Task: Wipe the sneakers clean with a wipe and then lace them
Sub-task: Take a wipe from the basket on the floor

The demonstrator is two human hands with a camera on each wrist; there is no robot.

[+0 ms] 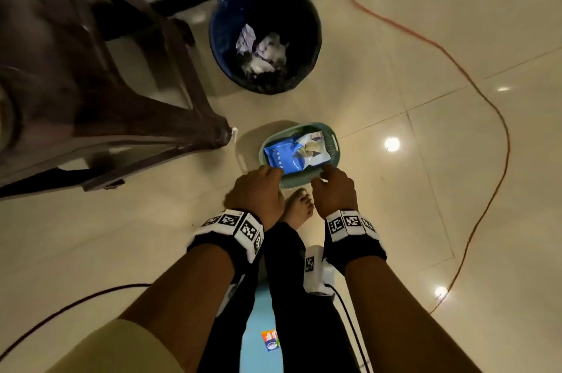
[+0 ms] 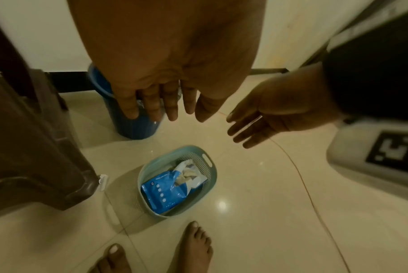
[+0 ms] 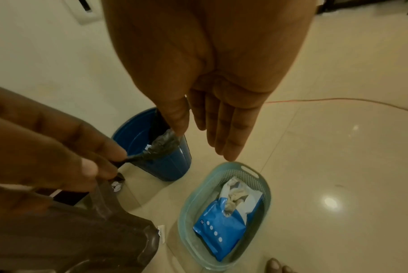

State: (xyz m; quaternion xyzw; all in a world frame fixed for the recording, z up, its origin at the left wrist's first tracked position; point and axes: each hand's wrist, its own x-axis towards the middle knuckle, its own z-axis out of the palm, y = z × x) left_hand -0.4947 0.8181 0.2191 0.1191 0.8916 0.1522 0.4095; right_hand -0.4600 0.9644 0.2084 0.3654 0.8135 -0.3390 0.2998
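Observation:
No sneaker shows in any view. A blue pack of wipes [image 1: 284, 158] [image 2: 162, 192] [image 3: 218, 227] lies in a teal basket [image 1: 333, 141] [image 2: 206, 158] [image 3: 263, 184] on the floor, with a crumpled white wipe [image 1: 308, 149] [image 2: 186, 177] [image 3: 234, 197] sticking out of its torn top. My left hand [image 1: 267, 175] [image 2: 161, 109] hangs above the basket's near left rim, fingers relaxed and empty. Over the near right rim my right hand [image 1: 328, 181] [image 3: 212, 133] is also empty, its fingers straight.
A blue bin [image 1: 225, 17] [image 3: 128, 136] holding crumpled wipes stands beyond the basket. A brown plastic chair [image 1: 121, 117] fills the left. An orange cable [image 1: 498, 117] curves across the tiled floor at right. My bare foot [image 1: 299, 205] is just behind the basket.

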